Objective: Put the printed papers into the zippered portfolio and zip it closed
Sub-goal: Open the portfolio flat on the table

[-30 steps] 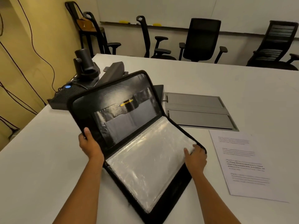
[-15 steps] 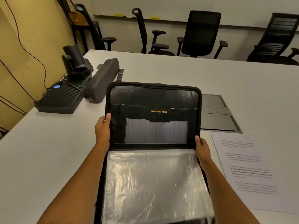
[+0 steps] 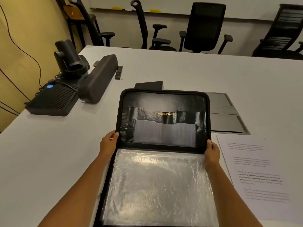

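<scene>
a white table (image 3: pixel 49 161) bears the open portfolio (image 3: pixel 164 102), printed papers (image 3: pixel 255 169) (right side), speaker bar (image 3: pixel 98 79), camera (image 3: pixel 68 56).

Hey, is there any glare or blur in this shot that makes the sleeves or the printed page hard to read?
Head view: warm, dim room light; broad whitish glare washes over the plastic sleeves; text on the printed papers is mostly too soft to read; the gold label inside the portfolio is legible.
</scene>
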`<action>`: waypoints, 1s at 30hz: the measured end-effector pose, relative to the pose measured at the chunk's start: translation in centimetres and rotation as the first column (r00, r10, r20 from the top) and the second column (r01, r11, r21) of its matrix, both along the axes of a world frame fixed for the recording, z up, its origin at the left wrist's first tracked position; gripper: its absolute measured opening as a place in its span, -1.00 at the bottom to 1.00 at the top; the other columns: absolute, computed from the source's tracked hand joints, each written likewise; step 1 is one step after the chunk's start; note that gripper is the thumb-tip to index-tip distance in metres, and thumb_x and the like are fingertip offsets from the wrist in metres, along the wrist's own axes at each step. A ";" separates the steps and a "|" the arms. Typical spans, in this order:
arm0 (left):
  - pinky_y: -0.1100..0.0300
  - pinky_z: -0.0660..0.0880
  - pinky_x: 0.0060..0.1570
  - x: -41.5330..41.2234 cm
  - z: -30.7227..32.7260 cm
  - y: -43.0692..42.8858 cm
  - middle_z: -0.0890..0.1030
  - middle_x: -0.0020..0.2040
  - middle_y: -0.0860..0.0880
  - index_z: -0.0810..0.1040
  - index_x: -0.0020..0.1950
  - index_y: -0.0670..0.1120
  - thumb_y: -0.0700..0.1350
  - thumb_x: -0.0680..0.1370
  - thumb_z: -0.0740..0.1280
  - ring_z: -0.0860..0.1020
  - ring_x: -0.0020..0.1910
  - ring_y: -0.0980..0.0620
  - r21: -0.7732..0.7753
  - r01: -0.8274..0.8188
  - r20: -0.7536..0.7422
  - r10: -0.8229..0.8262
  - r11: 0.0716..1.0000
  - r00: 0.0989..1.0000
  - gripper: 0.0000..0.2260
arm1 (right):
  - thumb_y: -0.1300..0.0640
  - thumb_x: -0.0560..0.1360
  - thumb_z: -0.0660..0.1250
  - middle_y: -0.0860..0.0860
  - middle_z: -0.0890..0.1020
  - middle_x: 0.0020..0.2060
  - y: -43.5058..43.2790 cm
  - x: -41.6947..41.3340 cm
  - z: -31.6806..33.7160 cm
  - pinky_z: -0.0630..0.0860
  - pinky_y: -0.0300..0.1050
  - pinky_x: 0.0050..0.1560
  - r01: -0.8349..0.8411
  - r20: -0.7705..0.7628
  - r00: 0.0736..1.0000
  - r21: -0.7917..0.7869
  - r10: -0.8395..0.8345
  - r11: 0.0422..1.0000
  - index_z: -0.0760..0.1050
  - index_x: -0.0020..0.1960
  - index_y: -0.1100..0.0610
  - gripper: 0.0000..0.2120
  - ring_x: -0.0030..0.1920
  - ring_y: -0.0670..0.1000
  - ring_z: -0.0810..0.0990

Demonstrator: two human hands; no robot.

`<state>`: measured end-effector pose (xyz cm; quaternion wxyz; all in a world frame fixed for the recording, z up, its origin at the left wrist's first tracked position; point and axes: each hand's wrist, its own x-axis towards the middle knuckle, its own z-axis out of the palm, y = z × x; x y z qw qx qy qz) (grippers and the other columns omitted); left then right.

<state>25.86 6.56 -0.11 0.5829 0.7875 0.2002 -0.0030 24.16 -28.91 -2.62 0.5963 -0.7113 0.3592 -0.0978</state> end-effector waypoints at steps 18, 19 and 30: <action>0.06 0.32 0.34 -2.2 -1.5 -1.2 0.43 0.28 -0.29 0.26 0.45 -0.24 -0.34 0.59 0.16 0.42 0.27 -0.22 0.308 -0.010 0.041 -0.002 0.951 0.999 -0.59 | 0.19 0.60 0.13 0.28 0.36 0.29 1.6 -1.4 -0.5 0.33 0.15 0.35 -0.223 -0.171 0.971 -0.405 0.166 0.887 0.22 0.44 0.24 -0.58 0.28 0.27 0.38; 0.06 0.32 0.33 -2.4 -1.5 -1.3 0.43 0.28 -0.29 0.26 0.45 -0.24 -0.35 0.59 0.16 0.42 0.27 -0.22 0.332 -0.011 0.045 -0.004 0.943 0.999 -0.59 | 0.19 0.60 0.13 0.28 0.34 0.31 1.6 -1.4 -0.4 0.32 0.14 0.35 -0.249 -0.195 0.964 -0.429 0.180 0.868 0.20 0.45 0.23 -0.57 0.29 0.27 0.37; -0.03 0.40 0.25 -4.8 -2.1 -1.1 0.42 0.27 -0.32 0.26 0.45 -0.25 -0.49 0.51 0.18 0.41 0.23 -0.27 0.486 -0.102 -0.001 0.117 0.868 0.993 -0.49 | 0.18 0.59 0.15 0.25 0.40 0.27 2.5 -3.8 -1.4 0.39 0.10 0.27 -0.313 -0.219 0.949 -0.556 0.227 0.770 0.22 0.46 0.19 -0.56 0.24 0.23 0.43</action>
